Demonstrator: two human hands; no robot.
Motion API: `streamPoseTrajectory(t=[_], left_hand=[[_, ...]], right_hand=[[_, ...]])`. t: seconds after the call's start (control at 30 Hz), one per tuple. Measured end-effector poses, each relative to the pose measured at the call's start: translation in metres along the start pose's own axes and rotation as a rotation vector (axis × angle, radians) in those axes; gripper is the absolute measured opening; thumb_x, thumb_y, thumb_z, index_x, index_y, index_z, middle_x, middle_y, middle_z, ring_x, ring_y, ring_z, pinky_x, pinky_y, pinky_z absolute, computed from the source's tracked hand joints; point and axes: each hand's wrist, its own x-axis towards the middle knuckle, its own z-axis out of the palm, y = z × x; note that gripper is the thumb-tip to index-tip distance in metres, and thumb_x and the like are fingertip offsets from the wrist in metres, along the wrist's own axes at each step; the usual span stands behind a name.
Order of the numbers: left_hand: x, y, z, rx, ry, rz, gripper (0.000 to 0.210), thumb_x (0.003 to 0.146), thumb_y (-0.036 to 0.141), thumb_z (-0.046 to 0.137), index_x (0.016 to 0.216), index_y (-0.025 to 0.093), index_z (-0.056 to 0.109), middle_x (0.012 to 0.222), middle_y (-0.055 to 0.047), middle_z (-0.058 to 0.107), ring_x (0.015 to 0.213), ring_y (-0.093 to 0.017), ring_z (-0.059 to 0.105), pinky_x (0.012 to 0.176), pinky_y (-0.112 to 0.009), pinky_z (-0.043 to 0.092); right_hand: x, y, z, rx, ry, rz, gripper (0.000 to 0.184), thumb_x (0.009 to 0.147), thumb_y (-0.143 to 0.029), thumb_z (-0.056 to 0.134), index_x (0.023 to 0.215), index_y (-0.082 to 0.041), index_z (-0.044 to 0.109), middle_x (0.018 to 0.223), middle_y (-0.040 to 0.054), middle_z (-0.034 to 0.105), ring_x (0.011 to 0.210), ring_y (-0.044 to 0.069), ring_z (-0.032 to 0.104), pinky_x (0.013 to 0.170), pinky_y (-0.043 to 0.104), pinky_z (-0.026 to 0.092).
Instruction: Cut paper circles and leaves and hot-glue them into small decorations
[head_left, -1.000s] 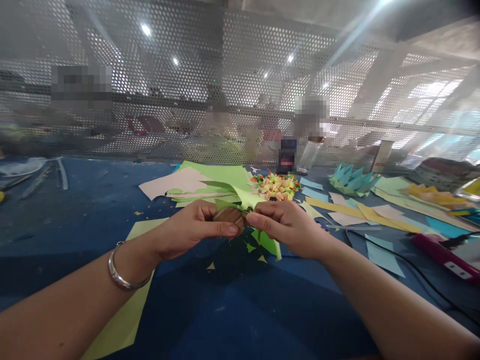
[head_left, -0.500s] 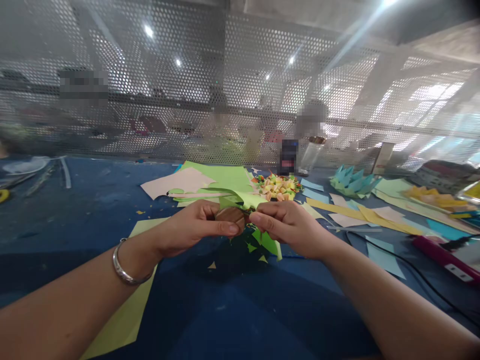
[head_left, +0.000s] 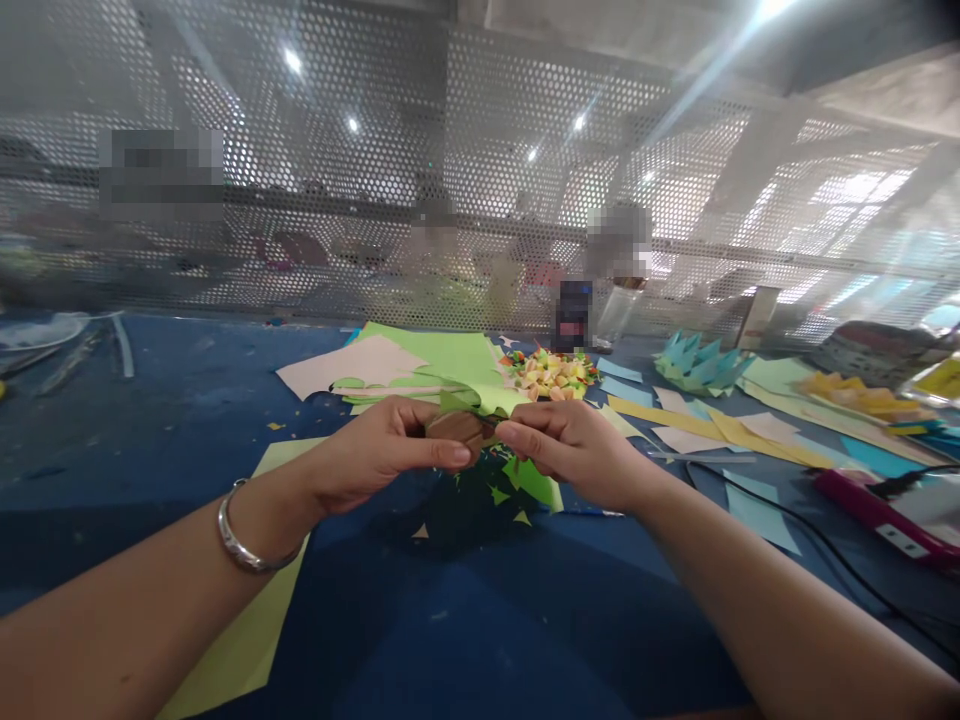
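Observation:
My left hand (head_left: 397, 445) is closed around a brown, rounded, wood-coloured piece (head_left: 454, 430), with the thumb pressed along its lower front. A green paper scrap (head_left: 459, 400) shows just above that piece, at the fingers. Close on the right, my right hand (head_left: 574, 445) is pinched, thumb against curled fingers, beside a thin dark bit at the brown piece's edge. What exactly lies in this pinch is hidden. Under the hands are a brighter green paper piece (head_left: 534, 482) and small cut scraps (head_left: 499, 495) on the blue table (head_left: 450, 620).
Behind the hands lie green sheets (head_left: 450, 350), a pale pink sheet (head_left: 367, 362) and a heap of small paper flowers (head_left: 551, 375). Rightward are yellow strips (head_left: 675, 415), a teal folded paper piece (head_left: 697, 365), a magenta power strip (head_left: 877, 515) and its black cable (head_left: 802, 515). A perforated screen (head_left: 360, 230) stands behind.
The view has shifted slightly. Both hands stay together at nearly the same place, and the brown piece is turned a little in my left hand.

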Motion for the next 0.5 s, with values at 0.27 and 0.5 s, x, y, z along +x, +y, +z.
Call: streamPoseTrajectory(t=[0.27,0.5], left_hand=[[0.0011,-0.0010,-0.0014,-0.014,-0.004,-0.005,0.014,0.078,0.028,0.078,0.075,0.017,0.072,0.070,0.002,0.057,0.066,-0.011,0.044,0.062,-0.024,0.034],[-0.0003,0.0032,-0.0013,-0.008,-0.054,0.007,0.013,0.079,0.026,0.078,0.078,0.015,0.072,0.072,0.002,0.056,0.067,-0.010,0.044,0.064,-0.024,0.034]], right_hand=[[-0.0016,-0.0028,-0.0008,0.007,0.012,-0.003,0.049,0.097,-0.057,0.053,0.066,-0.021,0.040,0.061,-0.0065,0.029,0.053,0.008,0.029,0.048,0.025,0.021],[-0.0019,-0.0055,-0.0030,-0.079,-0.004,-0.021,0.050,0.098,-0.058,0.051,0.065,-0.021,0.041,0.058,-0.0064,0.035,0.053,0.009,0.032,0.050,0.025,0.026]])
